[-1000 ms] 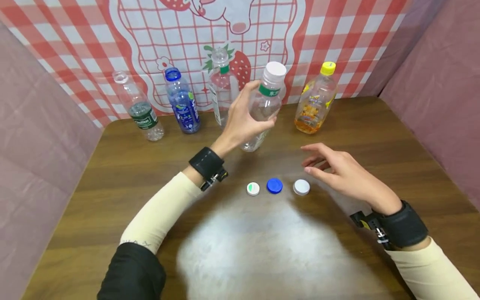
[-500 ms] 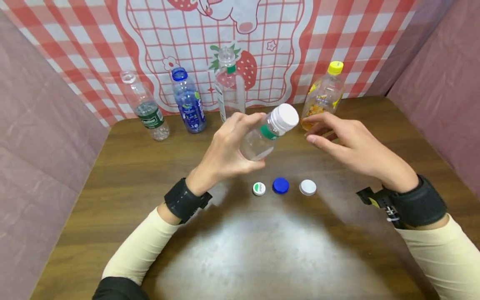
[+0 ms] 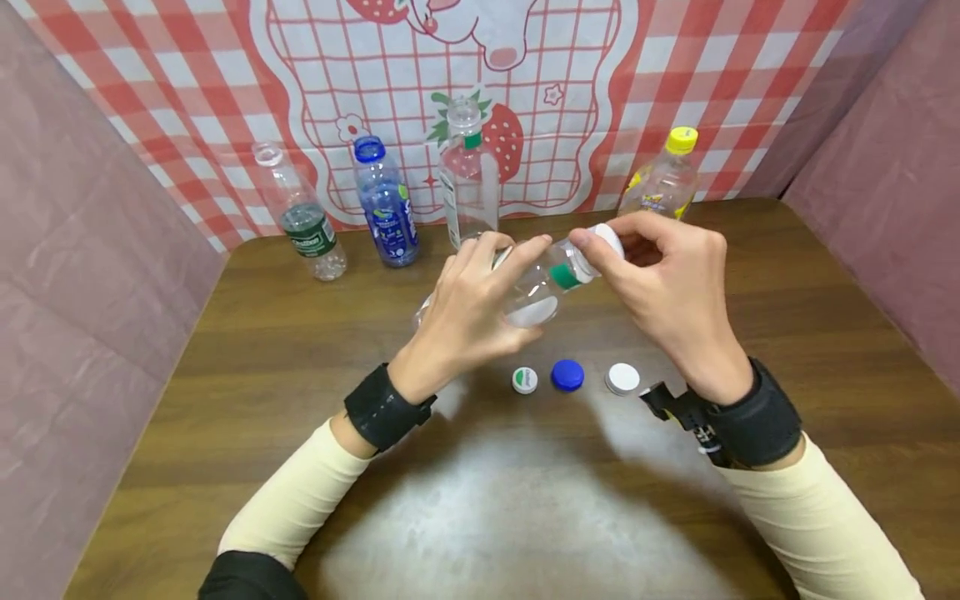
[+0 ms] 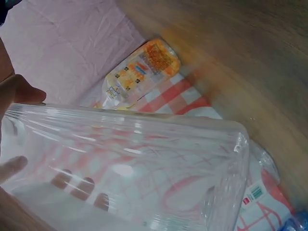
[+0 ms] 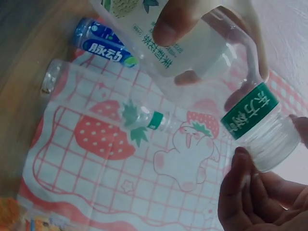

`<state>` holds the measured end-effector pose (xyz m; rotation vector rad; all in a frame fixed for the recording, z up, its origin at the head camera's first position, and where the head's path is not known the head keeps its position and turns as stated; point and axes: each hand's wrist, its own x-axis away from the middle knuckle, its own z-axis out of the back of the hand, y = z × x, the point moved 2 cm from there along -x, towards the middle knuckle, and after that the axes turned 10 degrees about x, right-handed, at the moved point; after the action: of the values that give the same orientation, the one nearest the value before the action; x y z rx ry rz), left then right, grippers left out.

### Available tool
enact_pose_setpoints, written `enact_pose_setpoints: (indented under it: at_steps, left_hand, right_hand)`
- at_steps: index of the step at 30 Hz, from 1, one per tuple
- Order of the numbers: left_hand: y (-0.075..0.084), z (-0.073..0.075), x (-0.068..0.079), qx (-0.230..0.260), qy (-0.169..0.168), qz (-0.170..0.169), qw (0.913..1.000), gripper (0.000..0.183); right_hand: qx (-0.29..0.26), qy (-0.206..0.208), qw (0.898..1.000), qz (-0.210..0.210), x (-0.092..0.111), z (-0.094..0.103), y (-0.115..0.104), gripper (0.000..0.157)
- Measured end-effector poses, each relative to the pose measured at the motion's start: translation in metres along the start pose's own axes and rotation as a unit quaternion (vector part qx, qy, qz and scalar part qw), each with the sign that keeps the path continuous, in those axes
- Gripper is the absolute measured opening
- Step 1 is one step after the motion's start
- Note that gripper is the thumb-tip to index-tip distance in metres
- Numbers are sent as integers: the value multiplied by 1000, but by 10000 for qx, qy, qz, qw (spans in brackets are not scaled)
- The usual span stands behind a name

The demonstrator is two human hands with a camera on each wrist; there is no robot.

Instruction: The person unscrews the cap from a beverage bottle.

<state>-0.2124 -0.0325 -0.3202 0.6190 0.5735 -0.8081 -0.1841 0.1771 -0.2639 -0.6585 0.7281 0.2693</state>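
Observation:
A clear plastic bottle [image 3: 534, 287] with a green neck band is held tilted above the table, its neck toward the right. My left hand [image 3: 467, 312] grips it round the body, and fingers show through the clear wall in the left wrist view. At the bottle's mouth, thumb and fingers of my right hand [image 3: 675, 287] pinch the white cap [image 3: 611, 242]. The right wrist view shows the green neck band [image 5: 250, 111] close to the right fingertips. Below the hands lie a white-and-green cap [image 3: 524, 380], a blue cap [image 3: 567, 375] and a white cap [image 3: 622, 378].
Along the back of the wooden table [image 3: 247, 350] stand a green-label bottle [image 3: 310, 233], a blue bottle [image 3: 387, 212] and a clear capless bottle [image 3: 472, 187]. A yellow-capped bottle [image 3: 663, 183] is partly hidden behind my right hand. Checked cloth [image 3: 720, 83] hangs behind them.
My left hand has brought the bottle down and nearer, tipping it toward the right. My right hand has moved from hovering beside the caps to pinching the bottle's cap.

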Motion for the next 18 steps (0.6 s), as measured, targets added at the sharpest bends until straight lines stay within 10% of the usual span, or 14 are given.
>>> enact_pose_setpoints:
  at_steps: [18]
  left_hand:
    - [-1, -9, 3, -394, 303, 211, 9985, 81]
  right_hand:
    - [-75, 158, 9998, 80, 10, -10, -10, 30]
